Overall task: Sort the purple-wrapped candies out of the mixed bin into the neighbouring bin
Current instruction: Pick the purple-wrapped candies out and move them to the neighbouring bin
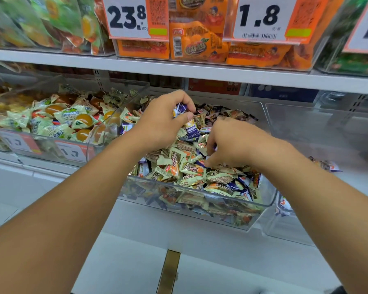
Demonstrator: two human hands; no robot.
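My left hand (166,115) is curled around a small bunch of purple-and-white foil-wrapped candies (180,108), one more of them, a purple wrapper (192,129), dangling from my fingertips; it is raised just above the heap in the clear plastic mixed bin (200,193); my right hand (234,143) has its fingers bent down into the pale cream-and-orange wrapped candies (191,168), pinching at a purple edge there, though I cannot tell whether it has a firm hold yet.

I judge this to be the gathering step, mid-task; many purple wrappers still show among the cream ones, especially toward the right front corner. The next move calls for carrying my handful sideways over the wall to the nearly bare clear neighbouring bin (319,132) on the right, where a few purple pieces (325,164) already lie, and letting go without spilling.

Writing on the candies is too blurred to read; above, a white-and-orange price tag (134,16) reads "23.8" with "500g" beneath; a second price tag (261,18) reads "1.8" over a barcode; the orange snack packets (198,42) carry script I cannot make out; the bin of green-white jelly cups (51,122) on the left has upside-down tags.
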